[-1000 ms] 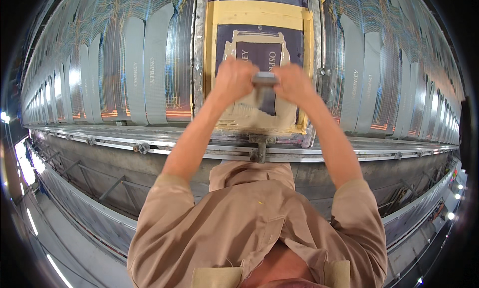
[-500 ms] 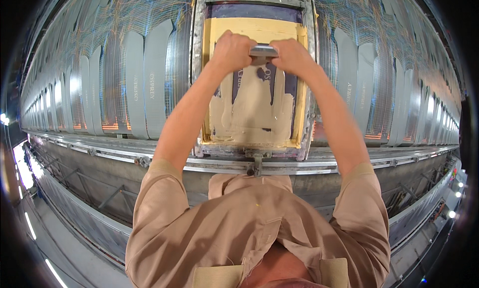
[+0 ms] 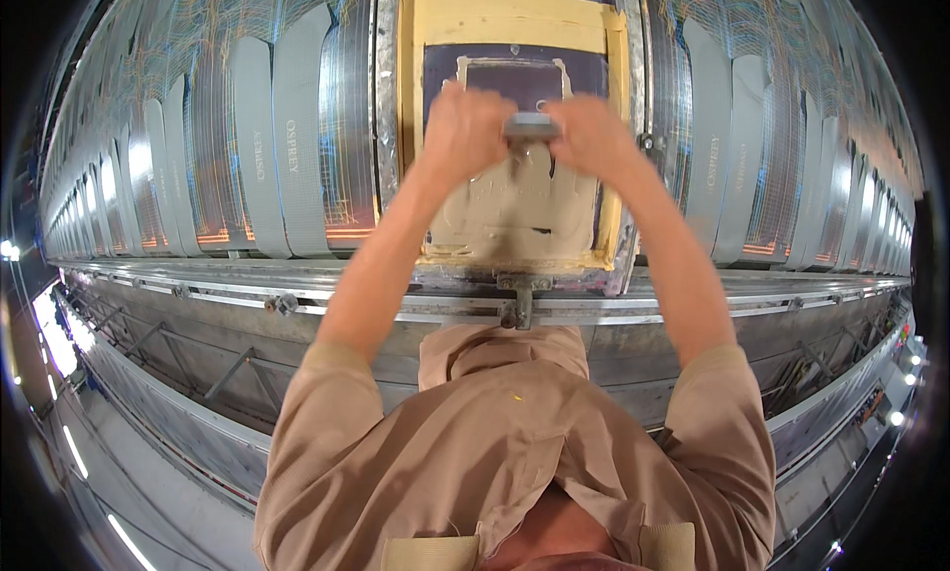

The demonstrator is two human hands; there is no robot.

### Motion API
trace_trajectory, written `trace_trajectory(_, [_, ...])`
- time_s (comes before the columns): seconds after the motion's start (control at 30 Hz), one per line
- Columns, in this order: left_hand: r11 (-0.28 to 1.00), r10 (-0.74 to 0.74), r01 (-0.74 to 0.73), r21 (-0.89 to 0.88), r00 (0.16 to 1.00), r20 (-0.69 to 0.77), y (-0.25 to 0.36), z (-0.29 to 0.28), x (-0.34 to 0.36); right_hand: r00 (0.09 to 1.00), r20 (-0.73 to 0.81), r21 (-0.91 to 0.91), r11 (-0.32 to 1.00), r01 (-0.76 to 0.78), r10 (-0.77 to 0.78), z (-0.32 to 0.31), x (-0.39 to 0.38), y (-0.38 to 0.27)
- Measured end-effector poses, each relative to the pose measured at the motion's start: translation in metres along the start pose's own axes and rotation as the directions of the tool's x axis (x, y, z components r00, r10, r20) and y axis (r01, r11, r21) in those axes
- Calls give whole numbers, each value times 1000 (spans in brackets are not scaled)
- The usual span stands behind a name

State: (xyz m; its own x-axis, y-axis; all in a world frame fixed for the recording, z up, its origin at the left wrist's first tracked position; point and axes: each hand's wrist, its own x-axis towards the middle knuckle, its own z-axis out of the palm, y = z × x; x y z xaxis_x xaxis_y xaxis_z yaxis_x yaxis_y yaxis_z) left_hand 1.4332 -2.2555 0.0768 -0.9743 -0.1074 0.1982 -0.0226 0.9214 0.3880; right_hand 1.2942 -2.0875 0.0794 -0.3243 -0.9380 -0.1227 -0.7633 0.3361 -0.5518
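A squeegee (image 3: pixel 531 126) with a pale grip spans the middle of the screen-printing frame (image 3: pixel 386 106). My left hand (image 3: pixel 465 134) is wrapped round its left end. Round the right end closes my right hand (image 3: pixel 592 138); both hands are slightly blurred. Thick beige ink (image 3: pixel 515 210) lies on the mesh on my side of the squeegee, partly in its shadow. Beyond the squeegee the dark mesh (image 3: pixel 515 76) shows, with a thin outline of ink on it. Yellow tape (image 3: pixel 515 19) borders the mesh. The squeegee's lower edge is hard to make out.
Long grey printed fabric-like pieces (image 3: pixel 300 145) lie in rows on the table at both sides of the frame. A metal rail (image 3: pixel 228 282) runs along the table's near edge, and a metal bracket (image 3: pixel 520 299) on the frame's near side meets it.
Both hands have drawn the squeegee toward me across the mesh, baring dark mesh beyond it. The whole view has shifted, so the frame sits higher and its far edge is cut off.
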Motion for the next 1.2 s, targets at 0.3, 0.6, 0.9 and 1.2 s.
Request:
trace_trajectory(0.3, [1000,-30,29,10,994,109,66,-10,-97,987,-159,35,999,-11,16,47,-103,-55])
trace_trajectory(0.6, [999,-22,17,50,995,102,-25,-14,35,997,-18,-132,988,-83,81,-27,30,4])
trace_trajectory(0.9, [992,-119,108,61,966,228,-51,-5,83,959,110,18,964,-264,260,-49,74,23])
trace_trajectory(1.2, [1000,-2,1,25,999,32,-1,3,-7,1000,-17,15,1000,-22,22,7,-7,-3])
